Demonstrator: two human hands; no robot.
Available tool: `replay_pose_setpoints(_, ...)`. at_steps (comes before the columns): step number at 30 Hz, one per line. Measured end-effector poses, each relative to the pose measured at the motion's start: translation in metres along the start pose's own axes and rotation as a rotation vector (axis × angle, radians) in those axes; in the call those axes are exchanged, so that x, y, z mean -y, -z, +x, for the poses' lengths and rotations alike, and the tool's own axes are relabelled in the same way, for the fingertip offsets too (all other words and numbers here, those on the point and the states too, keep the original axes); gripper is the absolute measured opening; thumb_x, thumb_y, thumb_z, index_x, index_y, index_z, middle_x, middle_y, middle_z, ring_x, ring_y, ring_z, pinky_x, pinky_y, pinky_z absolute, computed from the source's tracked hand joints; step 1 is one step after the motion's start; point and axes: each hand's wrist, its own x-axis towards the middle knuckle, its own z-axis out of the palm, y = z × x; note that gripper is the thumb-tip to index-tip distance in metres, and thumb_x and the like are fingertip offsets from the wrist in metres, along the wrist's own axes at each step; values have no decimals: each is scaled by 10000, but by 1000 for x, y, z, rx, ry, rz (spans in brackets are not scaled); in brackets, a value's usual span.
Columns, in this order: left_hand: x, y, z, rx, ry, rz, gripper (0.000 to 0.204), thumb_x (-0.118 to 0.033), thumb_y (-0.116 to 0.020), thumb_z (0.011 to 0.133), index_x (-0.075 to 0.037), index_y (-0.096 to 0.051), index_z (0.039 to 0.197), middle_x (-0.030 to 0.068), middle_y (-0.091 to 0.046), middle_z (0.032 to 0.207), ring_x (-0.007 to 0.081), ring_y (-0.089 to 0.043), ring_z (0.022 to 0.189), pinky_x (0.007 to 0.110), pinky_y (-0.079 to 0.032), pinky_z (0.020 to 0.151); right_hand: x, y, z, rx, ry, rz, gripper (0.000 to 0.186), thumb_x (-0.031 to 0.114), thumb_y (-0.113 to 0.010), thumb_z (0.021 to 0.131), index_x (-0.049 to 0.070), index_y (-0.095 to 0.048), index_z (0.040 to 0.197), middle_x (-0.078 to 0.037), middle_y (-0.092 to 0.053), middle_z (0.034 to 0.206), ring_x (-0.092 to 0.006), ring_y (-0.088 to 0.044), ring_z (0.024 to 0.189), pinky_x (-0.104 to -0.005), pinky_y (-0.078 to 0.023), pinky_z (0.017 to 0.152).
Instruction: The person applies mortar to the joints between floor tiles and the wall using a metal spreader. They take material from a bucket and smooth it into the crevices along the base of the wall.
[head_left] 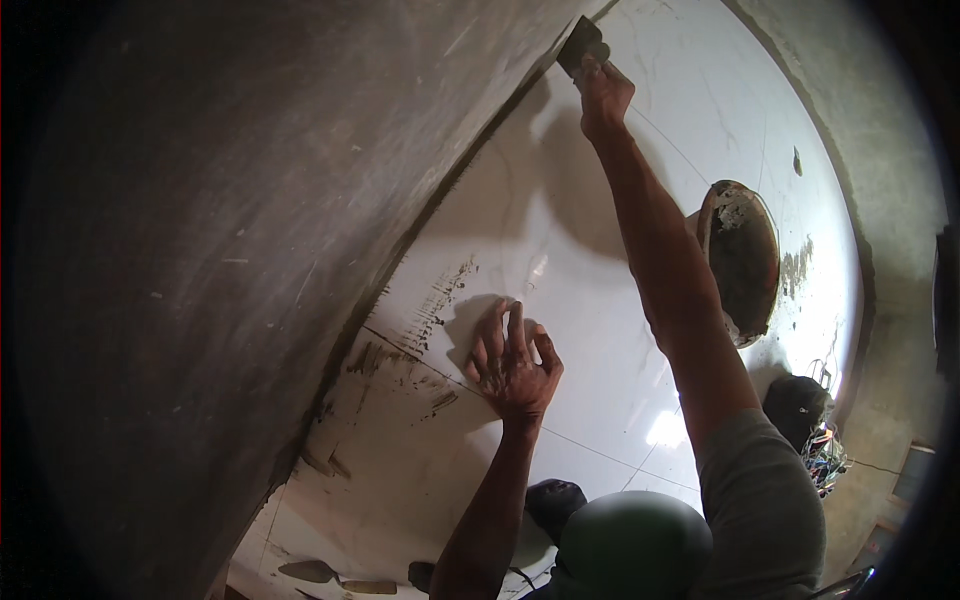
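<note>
My right hand, at the end of an outstretched arm, grips a dark flat scraper at the far end of the floor. The scraper's edge is at the joint where the grey wall meets the white tiled floor. My fingers partly cover its grip. Lower down, my left hand rests on the tiles with its fingers spread, holding nothing. Dark mortar smears mark the tiles between that hand and the wall.
A mortar-crusted bucket stands right of my right forearm. Beyond it sit a black bag and tangled coloured wires. A pointed trowel with a pale handle lies at the lower left. The wall rises along the left.
</note>
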Motion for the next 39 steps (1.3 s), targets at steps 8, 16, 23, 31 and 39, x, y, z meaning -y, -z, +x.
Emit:
replay_pose_setpoints(8,8,-1,3,-17,13,-53,428,-323,-680,936,-204,-660,1347,-18,-587,1447,264,-537,1359,519,-425,1044,-26,-14,-22,82,-162,50,217,169,-737,911,-3,-676,794,0,-582,733,-108,-483,675,-328,-394,586)
replay_pose_setpoints(16,5,0,1,-42,12,-88,436,-322,-693,928,-192,-655,1342,3,-610,1414,254,-552,1336,490,-413,1049,-42,8,3,230,-119,-93,209,225,-711,1013,17,-719,998,60,-598,798,-36,-477,642,-254,-355,546)
replay_pose_setpoints(23,13,4,-3,-69,15,-134,422,-332,-691,932,-176,-653,1322,22,-615,1429,275,-573,1302,482,-410,1038,-39,5,-30,372,-13,7,264,192,-737,942,-21,-666,804,0,-601,714,-113,-495,640,-354,-410,547)
replay_pose_setpoints(31,29,5,-22,-91,-119,-299,375,-301,-679,949,-138,-650,1286,84,-640,1412,323,-572,1310,517,-403,1110,-26,-14,-104,302,77,107,226,166,-736,929,-25,-675,825,4,-618,739,-101,-527,699,-334,-425,561)
replay_pose_setpoints(39,60,12,-63,-99,-165,-278,366,-206,-725,918,-71,-671,1254,58,-622,1432,309,-545,1358,525,-427,1108,48,-22,-250,551,295,-109,522,466,-611,1033,-43,-726,1039,-81,-713,863,-164,-619,811,-394,-515,738)
